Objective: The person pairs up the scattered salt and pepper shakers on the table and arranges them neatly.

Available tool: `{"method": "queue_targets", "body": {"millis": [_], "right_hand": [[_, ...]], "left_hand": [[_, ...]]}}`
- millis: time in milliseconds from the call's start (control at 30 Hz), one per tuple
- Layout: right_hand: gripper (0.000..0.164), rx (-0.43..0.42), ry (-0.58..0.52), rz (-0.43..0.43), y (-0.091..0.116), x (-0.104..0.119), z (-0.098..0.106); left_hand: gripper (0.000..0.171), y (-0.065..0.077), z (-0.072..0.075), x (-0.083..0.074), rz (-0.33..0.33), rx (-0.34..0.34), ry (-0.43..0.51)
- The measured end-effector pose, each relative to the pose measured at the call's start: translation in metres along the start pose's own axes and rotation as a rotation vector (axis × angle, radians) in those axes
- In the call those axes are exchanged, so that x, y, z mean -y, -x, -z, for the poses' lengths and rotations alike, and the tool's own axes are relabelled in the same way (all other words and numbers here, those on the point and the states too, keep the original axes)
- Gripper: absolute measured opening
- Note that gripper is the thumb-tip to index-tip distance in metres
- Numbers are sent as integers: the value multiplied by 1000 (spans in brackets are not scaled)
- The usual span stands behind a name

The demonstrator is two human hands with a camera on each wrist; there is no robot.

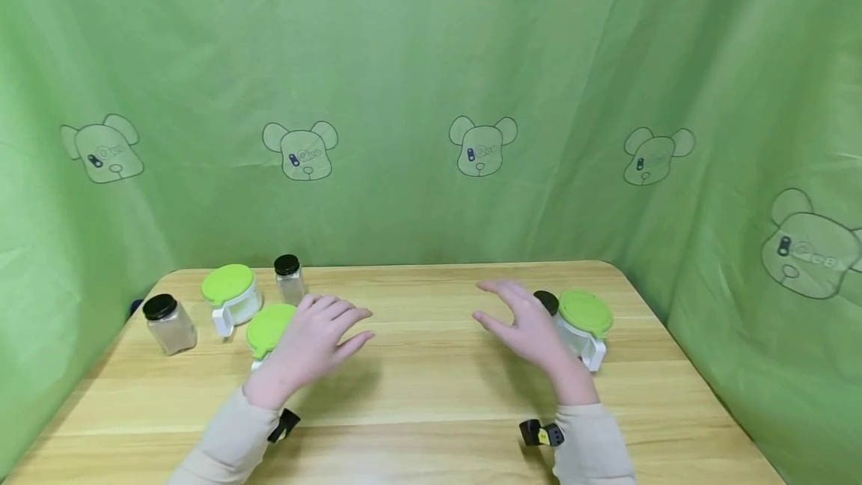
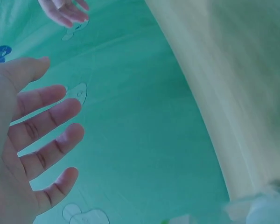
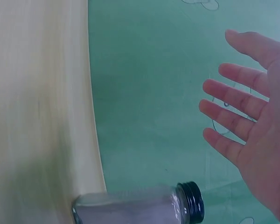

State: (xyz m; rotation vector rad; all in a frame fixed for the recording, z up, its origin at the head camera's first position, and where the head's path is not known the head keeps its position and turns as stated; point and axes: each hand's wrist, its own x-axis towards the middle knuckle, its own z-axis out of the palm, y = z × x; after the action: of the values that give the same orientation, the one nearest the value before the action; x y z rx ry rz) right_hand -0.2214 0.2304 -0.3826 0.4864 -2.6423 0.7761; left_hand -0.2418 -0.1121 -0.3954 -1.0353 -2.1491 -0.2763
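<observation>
My left hand [image 1: 315, 343] hovers over the table with its fingers loosely spread and holds nothing. Partly behind it stands a green-lidded jar [image 1: 268, 328] with a white handle. My right hand [image 1: 524, 326] is raised with thumb and fingers apart, also holding nothing. Just beyond it are a black-lidded glass jar, its lid [image 1: 547, 302] showing in the head view, and another green-lidded jar [image 1: 584, 316]. In the right wrist view that glass jar [image 3: 135, 207] appears below the hand [image 3: 252, 102], apart from the fingers.
On the left of the wooden table [image 1: 417, 395] stand a black-lidded square jar [image 1: 173, 326], a handled jar with green lid [image 1: 232, 298] and a smaller black-capped jar [image 1: 291, 281]. A green curtain [image 1: 390, 58] hangs behind the table and along its sides.
</observation>
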Motion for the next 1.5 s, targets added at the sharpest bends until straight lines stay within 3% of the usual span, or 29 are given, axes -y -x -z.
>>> {"method": "queue_targets", "body": {"millis": [500,667,867,1033,1200,1500], "right_hand": [[48,51,22,105,0,15,-22],[48,73,39,129,-1,22,-28],[48,82,38,182,-1,31,-37],[48,107,44,199,-1,37,-42],[49,152,40,228,1,46,-49],[49,177,10,331,4,67,-60]], "left_hand": [[30,8,28,35,44,-22,35],[30,10,35,44,51,-57,43],[63,13,44,53,81,-85,15],[58,18,51,65,129,-73,36],[31,23,56,75,171,-66,72],[29,35,61,93,331,-6,30]]}}
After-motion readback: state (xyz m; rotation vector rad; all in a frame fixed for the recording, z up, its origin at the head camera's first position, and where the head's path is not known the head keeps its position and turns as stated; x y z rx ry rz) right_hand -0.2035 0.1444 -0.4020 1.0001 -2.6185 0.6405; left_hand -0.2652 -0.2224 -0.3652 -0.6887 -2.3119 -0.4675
